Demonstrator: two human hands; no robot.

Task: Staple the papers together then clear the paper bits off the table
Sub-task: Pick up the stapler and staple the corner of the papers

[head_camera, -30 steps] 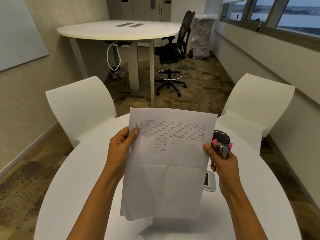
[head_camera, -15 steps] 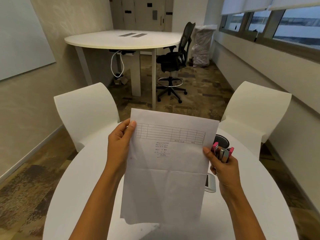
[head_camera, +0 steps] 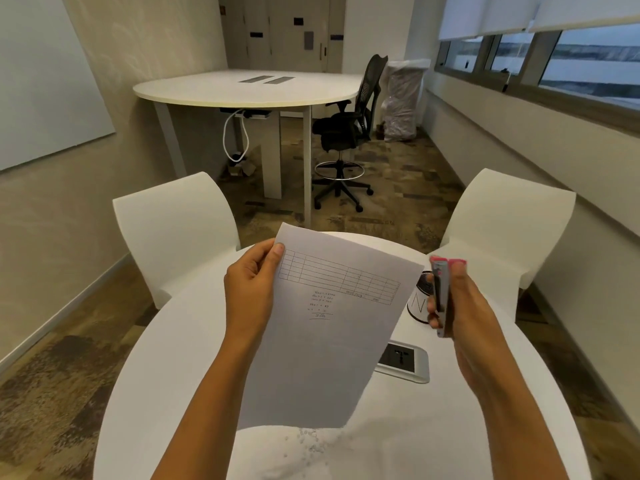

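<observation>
My left hand (head_camera: pixel 251 289) pinches the top left corner of the white papers (head_camera: pixel 322 341), which carry a ruled table and handwritten figures and hang tilted above the round white table (head_camera: pixel 166 375). My right hand (head_camera: pixel 460 306) is off the papers, to their right, and grips a pink and metal stapler (head_camera: pixel 441 296) held upright. Small white paper bits (head_camera: pixel 311 441) lie scattered on the table just below the papers' lower edge.
A small cup marked N (head_camera: pixel 419 299) stands behind the stapler. A power socket panel (head_camera: pixel 403 362) is set into the tabletop. Two white chairs (head_camera: pixel 176 230) (head_camera: pixel 498 223) flank the far side. Farther back stand another table (head_camera: pixel 242 88) and a black office chair (head_camera: pixel 346 133).
My right hand has let go of the papers' right edge and swung right with the stapler. The papers now hang from my left hand alone, tilted, and the view has tipped up slightly.
</observation>
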